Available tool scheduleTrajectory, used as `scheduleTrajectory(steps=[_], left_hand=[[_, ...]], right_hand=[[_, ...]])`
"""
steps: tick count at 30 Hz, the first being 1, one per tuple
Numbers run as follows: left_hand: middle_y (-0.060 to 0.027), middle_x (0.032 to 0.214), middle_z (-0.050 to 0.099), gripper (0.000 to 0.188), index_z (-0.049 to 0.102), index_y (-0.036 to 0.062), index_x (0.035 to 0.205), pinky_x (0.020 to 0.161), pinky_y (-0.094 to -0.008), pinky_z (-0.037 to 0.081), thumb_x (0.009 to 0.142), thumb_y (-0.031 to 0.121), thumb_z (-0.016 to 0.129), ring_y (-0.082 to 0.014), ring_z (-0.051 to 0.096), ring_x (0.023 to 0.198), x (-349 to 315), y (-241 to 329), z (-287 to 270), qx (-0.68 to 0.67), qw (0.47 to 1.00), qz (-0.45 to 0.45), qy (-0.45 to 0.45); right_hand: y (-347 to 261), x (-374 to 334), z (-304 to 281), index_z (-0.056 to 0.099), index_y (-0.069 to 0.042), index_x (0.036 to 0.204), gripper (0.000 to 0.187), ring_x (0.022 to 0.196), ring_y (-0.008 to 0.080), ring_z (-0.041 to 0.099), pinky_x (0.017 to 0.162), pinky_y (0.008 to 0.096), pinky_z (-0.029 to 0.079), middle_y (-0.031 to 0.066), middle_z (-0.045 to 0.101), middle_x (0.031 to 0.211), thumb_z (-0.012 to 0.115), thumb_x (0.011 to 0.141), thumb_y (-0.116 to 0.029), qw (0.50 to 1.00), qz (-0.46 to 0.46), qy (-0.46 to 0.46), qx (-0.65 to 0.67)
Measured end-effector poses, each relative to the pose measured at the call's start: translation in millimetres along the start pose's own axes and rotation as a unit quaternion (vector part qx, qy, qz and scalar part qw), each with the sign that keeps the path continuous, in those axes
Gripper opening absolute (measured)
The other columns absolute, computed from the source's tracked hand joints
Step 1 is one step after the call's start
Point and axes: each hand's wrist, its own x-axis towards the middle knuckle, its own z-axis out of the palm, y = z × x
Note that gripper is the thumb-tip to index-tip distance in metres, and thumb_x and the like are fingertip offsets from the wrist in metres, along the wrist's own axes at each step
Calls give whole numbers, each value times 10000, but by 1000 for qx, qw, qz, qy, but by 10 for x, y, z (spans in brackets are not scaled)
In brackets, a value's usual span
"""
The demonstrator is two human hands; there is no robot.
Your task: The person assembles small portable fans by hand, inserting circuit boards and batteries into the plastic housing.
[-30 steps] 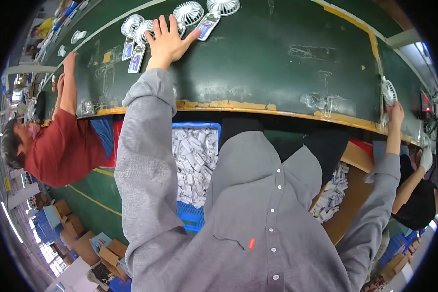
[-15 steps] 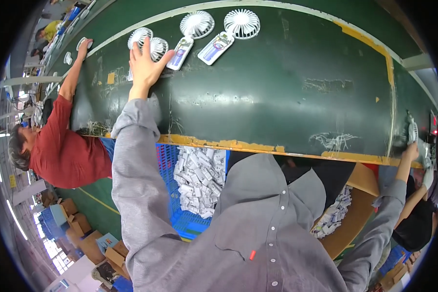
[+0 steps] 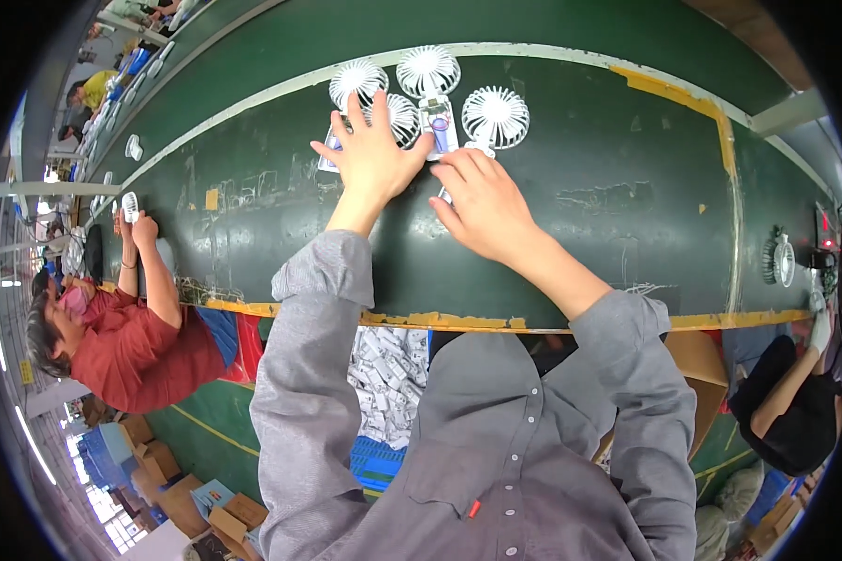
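Observation:
White handheld fans lie bunched on the dark green belt [image 3: 533, 266] in front of me. My left hand [image 3: 374, 166] is open, its fingers spread over the two left fans, a rear one [image 3: 357, 80] and a front one [image 3: 399, 120] partly hidden beneath it. Its thumb reaches the open-backed handle of the middle fan [image 3: 428, 71], where a blue part shows. The right fan [image 3: 495, 118] has its handle mostly covered by my right hand [image 3: 485, 201], whose thumb and fingers close around it. One more fan [image 3: 784, 260] rests far right on the belt.
Below the belt edge, a blue crate [image 3: 376, 458] holds many small white parts. A cardboard box [image 3: 697, 369] stands at right. On the left a person in red [image 3: 131, 346] holds a white fan [image 3: 130, 206]; another person in black [image 3: 786, 407] works at far right.
My right hand has let go of the fan at far right and come over to the bunched fans, onto the right one's handle. The person in red now has both hands at a fan.

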Motion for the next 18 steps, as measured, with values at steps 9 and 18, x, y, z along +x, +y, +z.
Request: scheduleTrajectory(steps=[9, 18], left_hand=[[-279, 1518, 144, 945, 218, 58, 1491, 978, -790, 114, 762, 491, 636, -534, 124, 1377, -263, 382, 98, -72, 995, -67, 20], [-215, 1462, 348, 840, 372, 68, 1425, 1091, -568, 245, 750, 466, 676, -397, 285, 1372, -786, 451, -272, -33, 994, 80, 69]], right_hand=[[274, -746, -639, 539, -19, 984, 248, 1026, 328, 536, 900, 404, 453, 131, 544, 1004, 650, 763, 3, 998, 16, 10, -57], [589, -1379, -1132, 498, -2, 1114, 368, 1087, 369, 507, 934, 425, 429, 186, 520, 1143, 651, 781, -32, 964, 191, 116, -145]])
